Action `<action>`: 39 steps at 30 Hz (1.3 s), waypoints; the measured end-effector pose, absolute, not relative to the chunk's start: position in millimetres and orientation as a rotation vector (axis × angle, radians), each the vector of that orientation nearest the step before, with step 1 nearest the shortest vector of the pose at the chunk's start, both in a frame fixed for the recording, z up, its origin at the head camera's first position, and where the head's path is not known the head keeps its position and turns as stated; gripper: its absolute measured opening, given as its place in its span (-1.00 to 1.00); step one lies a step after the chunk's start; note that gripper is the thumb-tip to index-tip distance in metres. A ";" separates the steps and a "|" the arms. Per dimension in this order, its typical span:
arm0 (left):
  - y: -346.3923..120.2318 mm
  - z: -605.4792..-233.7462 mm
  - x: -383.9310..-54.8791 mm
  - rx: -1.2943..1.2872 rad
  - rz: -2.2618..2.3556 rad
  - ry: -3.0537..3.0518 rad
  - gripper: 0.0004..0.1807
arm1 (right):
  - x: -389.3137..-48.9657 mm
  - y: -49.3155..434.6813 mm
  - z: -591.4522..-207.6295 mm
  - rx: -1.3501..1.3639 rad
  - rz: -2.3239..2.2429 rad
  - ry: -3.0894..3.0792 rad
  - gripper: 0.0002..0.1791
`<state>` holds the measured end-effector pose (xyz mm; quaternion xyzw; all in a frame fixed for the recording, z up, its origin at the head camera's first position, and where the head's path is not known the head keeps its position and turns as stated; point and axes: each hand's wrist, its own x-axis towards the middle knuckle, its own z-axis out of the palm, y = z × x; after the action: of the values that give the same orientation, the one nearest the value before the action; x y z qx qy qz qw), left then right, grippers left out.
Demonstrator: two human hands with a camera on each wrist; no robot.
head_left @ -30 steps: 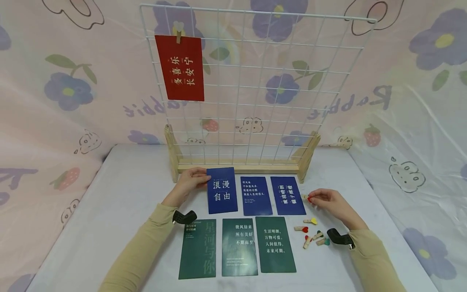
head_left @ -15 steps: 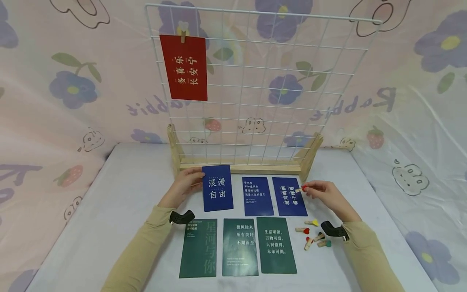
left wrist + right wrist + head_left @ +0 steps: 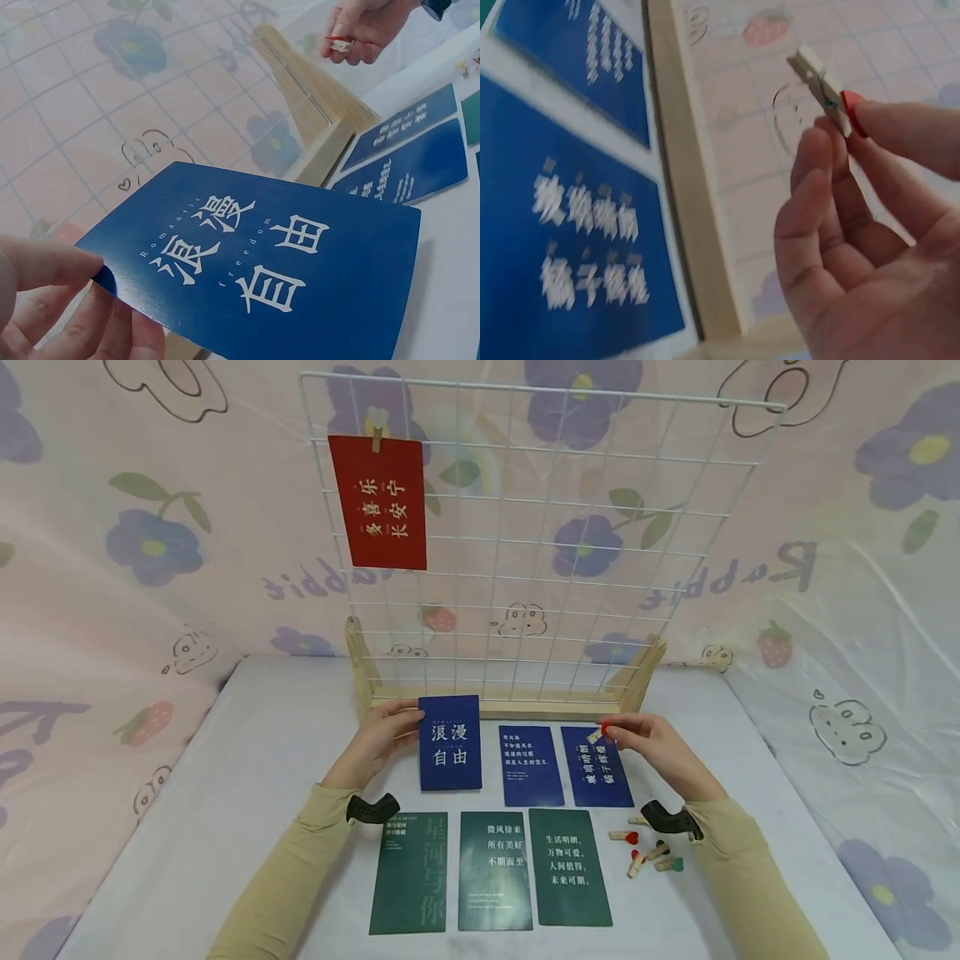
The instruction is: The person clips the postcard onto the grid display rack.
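My left hand pinches a blue card with white characters by its left edge, lifted off the table. In the left wrist view the thumb lies over the edge of that card, with fingers beneath. Between thumb and fingertips, my right hand pinches a small wooden clothespin with a red piece at its end. That hand is above the rightmost blue card. A white wire grid rack in a wooden base stands behind both hands. On its upper left a red card hangs from a clothespin.
Another blue card lies before the rack's wooden base. Three green cards, including the middle one, lie in a nearer row. Several loose clothespins are scattered at the right. A patterned cloth hangs behind.
My right hand has moved left and slightly away from me with the clothespin, from beside the rightmost blue card to above it. The left hand has shifted its blue card slightly left and up.
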<state>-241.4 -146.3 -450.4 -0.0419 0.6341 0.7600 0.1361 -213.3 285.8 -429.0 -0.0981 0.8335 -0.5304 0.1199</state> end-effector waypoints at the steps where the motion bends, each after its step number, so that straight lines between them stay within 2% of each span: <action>1: -145.9 -449.4 -241.5 -0.113 2.205 1.837 -0.64 | -214.2 283.3 -427.0 -0.294 -1.559 2.431 -0.47; 26: -124.9 -405.6 -250.4 0.024 2.232 1.953 -0.64 | -234.4 237.6 -385.0 -0.458 -1.589 2.370 -0.54; 39: -121.2 -378.3 -259.4 0.086 2.308 1.989 -0.71 | -247.2 213.9 -368.1 -0.513 -1.653 2.373 -0.59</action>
<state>-259.4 -121.2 -378.3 0.0280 0.6519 0.7563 0.0469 -247.2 213.9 -368.1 -0.1736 0.8037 -0.5599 0.1020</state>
